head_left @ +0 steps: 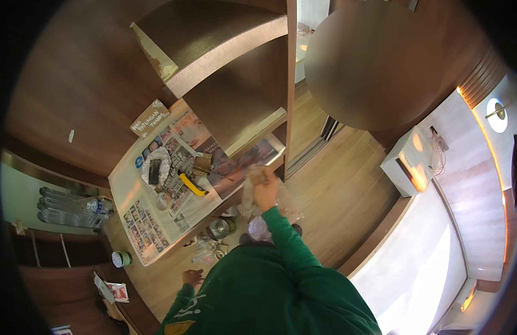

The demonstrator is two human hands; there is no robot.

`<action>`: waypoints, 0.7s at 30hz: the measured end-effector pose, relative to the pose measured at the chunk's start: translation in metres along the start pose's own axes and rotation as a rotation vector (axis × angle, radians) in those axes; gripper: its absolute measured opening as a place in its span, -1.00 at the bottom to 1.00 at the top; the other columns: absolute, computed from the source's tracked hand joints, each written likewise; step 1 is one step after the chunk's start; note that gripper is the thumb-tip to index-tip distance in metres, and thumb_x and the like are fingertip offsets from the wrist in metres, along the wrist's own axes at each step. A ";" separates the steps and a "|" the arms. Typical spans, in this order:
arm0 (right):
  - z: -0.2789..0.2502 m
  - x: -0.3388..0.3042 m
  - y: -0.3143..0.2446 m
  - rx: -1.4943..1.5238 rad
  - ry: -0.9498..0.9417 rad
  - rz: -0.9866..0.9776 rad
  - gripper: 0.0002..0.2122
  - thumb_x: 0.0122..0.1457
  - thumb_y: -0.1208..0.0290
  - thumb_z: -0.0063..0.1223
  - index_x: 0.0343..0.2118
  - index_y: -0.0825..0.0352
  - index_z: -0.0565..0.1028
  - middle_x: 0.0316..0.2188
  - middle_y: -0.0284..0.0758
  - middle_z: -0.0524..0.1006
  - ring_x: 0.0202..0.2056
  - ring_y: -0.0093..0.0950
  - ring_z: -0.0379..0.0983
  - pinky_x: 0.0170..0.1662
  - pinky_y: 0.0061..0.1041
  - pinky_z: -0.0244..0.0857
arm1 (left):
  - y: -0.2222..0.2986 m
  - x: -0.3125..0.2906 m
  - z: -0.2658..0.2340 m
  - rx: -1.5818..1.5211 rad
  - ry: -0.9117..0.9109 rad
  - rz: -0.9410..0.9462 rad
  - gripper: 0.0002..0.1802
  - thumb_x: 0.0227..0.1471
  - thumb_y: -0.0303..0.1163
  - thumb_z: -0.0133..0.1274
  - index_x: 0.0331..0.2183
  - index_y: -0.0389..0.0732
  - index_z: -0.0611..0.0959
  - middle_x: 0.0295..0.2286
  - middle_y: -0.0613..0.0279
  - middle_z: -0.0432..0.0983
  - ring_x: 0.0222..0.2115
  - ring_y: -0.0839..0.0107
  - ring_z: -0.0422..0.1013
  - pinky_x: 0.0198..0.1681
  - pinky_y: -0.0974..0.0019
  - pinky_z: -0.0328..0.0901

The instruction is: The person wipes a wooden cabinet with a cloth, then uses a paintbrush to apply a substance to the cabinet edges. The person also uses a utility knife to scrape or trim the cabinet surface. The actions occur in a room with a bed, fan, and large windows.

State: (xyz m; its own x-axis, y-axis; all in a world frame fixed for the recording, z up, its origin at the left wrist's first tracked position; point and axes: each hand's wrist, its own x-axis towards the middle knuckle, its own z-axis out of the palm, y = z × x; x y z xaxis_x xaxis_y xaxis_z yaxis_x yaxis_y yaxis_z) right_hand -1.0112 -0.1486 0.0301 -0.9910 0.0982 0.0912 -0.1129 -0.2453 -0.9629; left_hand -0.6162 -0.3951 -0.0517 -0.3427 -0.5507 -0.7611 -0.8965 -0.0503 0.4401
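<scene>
My right hand (264, 188) is raised in front of the newspaper-covered table edge, its fingers curled and slightly blurred. A pale, crumpled piece of clear plastic (248, 202) hangs from its grip. Low on the left, my left hand (192, 277) is beside my body with its fingers apart and nothing visible in them. On the newspaper (138, 226) lie a yellow-handled tool (191, 185), a black block (154, 171) on a white cloth (164, 158), a blue ring (139, 162) and a small brown box (202, 162).
A dark wood cabinet (236, 95) with a pale edge rises behind the table. Below are a can (220, 228), plastic scraps (203, 252) and another can (121, 259). A white box (406, 164) and loose wires stand at the right. A round brown panel (375, 64) fills the upper right.
</scene>
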 end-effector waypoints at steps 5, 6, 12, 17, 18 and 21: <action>-0.051 0.054 -0.028 -0.031 0.134 0.092 -0.78 0.12 0.50 0.16 -0.17 0.45 0.54 -0.33 -0.32 0.60 -0.27 -0.54 0.47 -0.17 -0.50 0.35 | -0.022 0.025 0.017 -0.213 -0.041 -0.041 -0.69 -0.02 -0.40 0.25 -0.40 -0.49 0.57 -0.53 -0.05 0.55 -0.60 0.17 0.55 -0.59 0.15 0.46; -0.054 0.066 -0.034 -0.126 0.149 0.028 -0.76 0.12 0.47 0.17 -0.15 0.44 0.54 -0.32 -0.27 0.61 -0.27 -0.52 0.48 -0.15 -0.48 0.36 | -0.026 0.026 0.020 -0.240 -0.078 -0.049 -0.70 -0.01 -0.40 0.25 -0.40 -0.49 0.57 -0.53 -0.04 0.55 -0.61 0.17 0.55 -0.59 0.15 0.46; -0.049 0.123 -0.049 -0.116 0.128 -0.017 -0.69 0.15 0.45 0.15 -0.05 0.44 0.54 -0.30 -0.14 0.61 -0.26 -0.40 0.50 -0.12 -0.44 0.35 | -0.029 -0.012 0.052 -0.184 0.039 -0.125 -0.75 0.04 -0.42 0.21 -0.40 -0.47 0.60 -0.50 -0.03 0.55 -0.55 0.13 0.57 -0.51 0.10 0.50; -0.034 0.120 -0.039 -0.255 0.052 -0.201 -0.58 0.18 0.49 0.10 0.13 0.36 0.45 -0.24 -0.23 0.60 -0.25 -0.51 0.46 -0.11 -0.51 0.33 | -0.033 -0.055 0.070 -0.262 0.110 -0.168 -0.68 0.03 -0.39 0.26 -0.31 -0.50 0.62 -0.45 -0.07 0.57 -0.49 0.08 0.59 -0.43 0.04 0.54; -0.031 0.113 -0.038 -0.289 0.007 -0.210 -0.56 0.19 0.50 0.09 0.16 0.36 0.42 -0.20 -0.27 0.60 -0.23 -0.56 0.44 -0.10 -0.55 0.32 | -0.038 -0.061 0.073 -0.317 0.133 -0.194 -0.66 0.02 -0.38 0.27 -0.30 -0.51 0.62 -0.44 -0.08 0.57 -0.48 0.08 0.59 -0.43 0.04 0.54; -0.031 0.092 -0.045 -0.439 -0.208 -0.156 -0.53 0.19 0.53 0.09 0.20 0.33 0.39 -0.19 -0.28 0.58 -0.24 -0.58 0.40 -0.08 -0.59 0.30 | -0.053 -0.074 0.088 0.008 0.043 -0.069 -0.65 0.01 -0.38 0.29 -0.30 -0.52 0.62 -0.40 -0.12 0.57 -0.48 0.06 0.58 -0.40 0.01 0.54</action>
State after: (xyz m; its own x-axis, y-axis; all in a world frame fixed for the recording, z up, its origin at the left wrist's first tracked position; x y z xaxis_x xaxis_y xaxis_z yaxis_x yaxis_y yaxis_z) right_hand -1.0947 -0.0989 0.0745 -0.9633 -0.1034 0.2478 -0.2637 0.1898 -0.9458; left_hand -0.5682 -0.2789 -0.0604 -0.2678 -0.5815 -0.7682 -0.9199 -0.0827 0.3833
